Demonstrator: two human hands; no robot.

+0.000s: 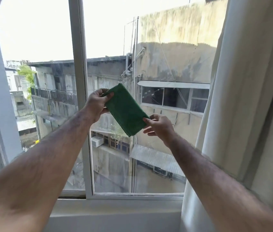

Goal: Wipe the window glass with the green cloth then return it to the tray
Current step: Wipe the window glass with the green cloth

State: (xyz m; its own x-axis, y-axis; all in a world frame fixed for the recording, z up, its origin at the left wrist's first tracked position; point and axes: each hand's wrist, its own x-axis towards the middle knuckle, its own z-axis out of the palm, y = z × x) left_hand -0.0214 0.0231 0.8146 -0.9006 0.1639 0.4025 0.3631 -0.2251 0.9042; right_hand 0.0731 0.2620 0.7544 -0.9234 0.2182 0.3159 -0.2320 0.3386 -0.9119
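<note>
Window glass (149,47) behind; left hand (97,104), right hand (159,126) pinch opposite ends of folded green cloth (125,109)

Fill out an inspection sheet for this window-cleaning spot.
Surface: window glass, closed white frame; smudges low down.
Job's things: green cloth, folded, held up before the glass; tray not in view.
Clutter: nothing seen.
Hands: left hand grips the cloth's upper end; right hand pinches its lower end.
Cables: wires outside only, across the far building.
Surroundings: white curtain at right, sill below, buildings outside.
</note>
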